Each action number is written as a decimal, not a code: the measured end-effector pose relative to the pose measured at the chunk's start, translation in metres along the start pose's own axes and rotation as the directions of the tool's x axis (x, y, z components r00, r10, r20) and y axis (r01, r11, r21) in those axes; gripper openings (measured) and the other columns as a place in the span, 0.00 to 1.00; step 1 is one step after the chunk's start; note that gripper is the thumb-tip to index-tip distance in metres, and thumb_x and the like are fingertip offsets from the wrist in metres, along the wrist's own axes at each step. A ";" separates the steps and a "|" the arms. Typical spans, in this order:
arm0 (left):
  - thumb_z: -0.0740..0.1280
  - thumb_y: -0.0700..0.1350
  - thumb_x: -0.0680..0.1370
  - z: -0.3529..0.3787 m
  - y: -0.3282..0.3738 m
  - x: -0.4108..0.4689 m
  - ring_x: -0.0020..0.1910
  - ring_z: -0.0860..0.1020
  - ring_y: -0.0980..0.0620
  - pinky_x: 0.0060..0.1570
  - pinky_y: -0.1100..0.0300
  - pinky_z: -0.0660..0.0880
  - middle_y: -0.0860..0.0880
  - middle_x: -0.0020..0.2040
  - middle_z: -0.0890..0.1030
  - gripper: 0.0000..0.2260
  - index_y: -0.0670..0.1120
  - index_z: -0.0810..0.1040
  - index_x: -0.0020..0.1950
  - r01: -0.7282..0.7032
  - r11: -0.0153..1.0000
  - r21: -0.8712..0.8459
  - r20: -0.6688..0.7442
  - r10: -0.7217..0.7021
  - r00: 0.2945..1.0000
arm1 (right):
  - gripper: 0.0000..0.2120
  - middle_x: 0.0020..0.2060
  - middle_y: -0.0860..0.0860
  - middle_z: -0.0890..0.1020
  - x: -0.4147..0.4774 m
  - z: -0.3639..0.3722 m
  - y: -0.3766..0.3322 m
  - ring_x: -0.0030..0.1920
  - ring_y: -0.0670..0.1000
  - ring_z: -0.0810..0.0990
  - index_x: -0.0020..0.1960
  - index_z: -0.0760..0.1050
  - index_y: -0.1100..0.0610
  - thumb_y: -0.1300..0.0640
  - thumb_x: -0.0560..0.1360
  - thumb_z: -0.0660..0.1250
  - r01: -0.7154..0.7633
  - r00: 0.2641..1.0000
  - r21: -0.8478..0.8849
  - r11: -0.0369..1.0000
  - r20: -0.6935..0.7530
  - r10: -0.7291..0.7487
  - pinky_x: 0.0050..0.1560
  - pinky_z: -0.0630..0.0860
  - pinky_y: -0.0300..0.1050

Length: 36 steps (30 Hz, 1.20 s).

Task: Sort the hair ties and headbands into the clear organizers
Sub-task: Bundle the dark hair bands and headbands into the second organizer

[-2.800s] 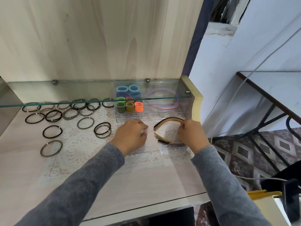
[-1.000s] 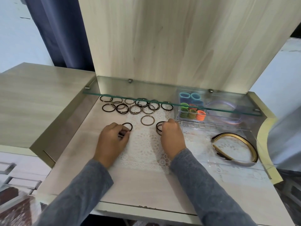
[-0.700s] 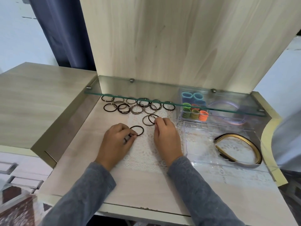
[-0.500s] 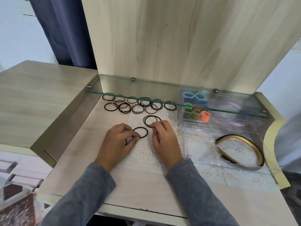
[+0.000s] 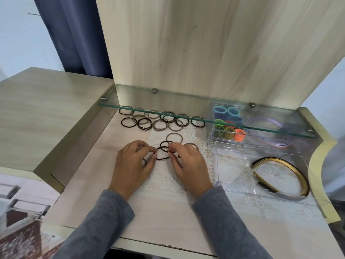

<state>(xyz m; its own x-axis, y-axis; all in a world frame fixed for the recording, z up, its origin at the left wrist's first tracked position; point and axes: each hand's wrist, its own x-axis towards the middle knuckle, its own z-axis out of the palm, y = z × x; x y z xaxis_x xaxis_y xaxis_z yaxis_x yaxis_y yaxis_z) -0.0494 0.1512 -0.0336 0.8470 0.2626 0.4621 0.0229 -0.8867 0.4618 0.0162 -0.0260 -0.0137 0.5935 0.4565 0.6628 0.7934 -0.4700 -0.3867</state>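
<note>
From the head camera I see my left hand [image 5: 132,166] pinching a black hair tie [image 5: 162,158] on the lace mat [image 5: 168,181]. My right hand [image 5: 189,165] pinches a second tie [image 5: 164,142] overlapping it. A gold headband [image 5: 296,170] lies in the clear organizer [image 5: 229,185] just right.

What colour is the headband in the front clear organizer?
Headband: gold with black edging; head view.

wood back panel [image 5: 205,43] w/ glass shelf [image 5: 186,102], navy curtain [image 5: 74,34] behind L

No text, label or number can be read anywhere.
</note>
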 end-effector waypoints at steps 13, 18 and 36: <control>0.72 0.42 0.74 -0.002 0.001 0.001 0.51 0.78 0.51 0.54 0.44 0.76 0.55 0.50 0.78 0.09 0.51 0.78 0.52 0.090 0.994 -0.064 -0.054 -0.094 0.994 | 0.10 0.36 0.47 0.81 0.000 0.003 -0.005 0.40 0.48 0.75 0.57 0.77 0.53 0.57 0.75 0.69 0.038 0.992 -0.030 0.999 0.125 -0.034 0.39 0.75 0.47; 0.72 0.38 0.73 -0.002 0.002 0.000 0.50 0.78 0.50 0.53 0.44 0.76 0.52 0.49 0.77 0.07 0.48 0.80 0.49 0.098 0.990 -0.104 -0.074 -0.106 0.992 | 0.11 0.35 0.47 0.79 -0.002 0.005 -0.003 0.39 0.49 0.74 0.57 0.76 0.53 0.57 0.75 0.69 0.034 0.988 -0.053 0.998 0.155 -0.025 0.39 0.74 0.46; 0.68 0.35 0.75 -0.007 -0.005 0.025 0.54 0.76 0.49 0.58 0.65 0.66 0.49 0.54 0.76 0.09 0.44 0.82 0.53 0.307 0.926 -0.219 -0.045 -0.324 0.945 | 0.14 0.48 0.49 0.81 -0.001 0.000 -0.007 0.49 0.48 0.76 0.61 0.75 0.56 0.59 0.76 0.63 -0.125 0.985 -0.061 0.990 0.115 0.131 0.53 0.75 0.47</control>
<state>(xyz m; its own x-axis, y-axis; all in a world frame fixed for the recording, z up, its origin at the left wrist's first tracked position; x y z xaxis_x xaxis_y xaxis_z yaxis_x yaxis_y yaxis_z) -0.0314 0.1645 -0.0190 0.7691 0.5525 0.3212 0.1647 -0.6570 0.7357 0.0100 -0.0232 -0.0112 0.7041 0.4748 0.5280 0.7034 -0.5684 -0.4269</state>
